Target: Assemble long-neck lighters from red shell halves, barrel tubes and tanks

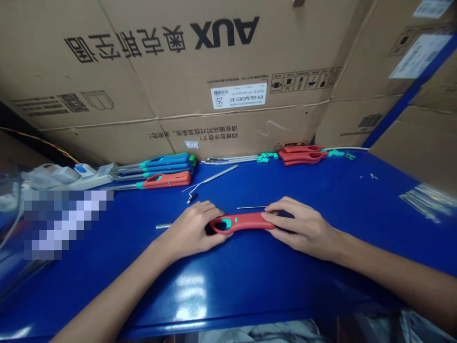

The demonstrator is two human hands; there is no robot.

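Note:
A red long-reach lighter (252, 221) with a teal trigger lies crosswise in front of me, in both hands. My left hand (193, 228) is closed around its trigger end, and the metal tube (163, 226) sticks out past that hand on the left. The fingers of my right hand (303, 226) are closed on the handle's right end. A thin metal rod (251, 207) runs just behind the handle; its right end is hidden by my right fingers. Beyond the lighter rests a loose metal tube with white wires (220, 173) and a small black part (192, 198).
Back left lie blue lighters (167, 164), a red lighter (169, 179) and a power strip (91, 180). Metal tubes (232, 158), teal pieces (264, 156) and red handles (302, 156) line the cardboard wall (171, 85). Slender clear items (426, 202) lie right on the blue table (267, 286).

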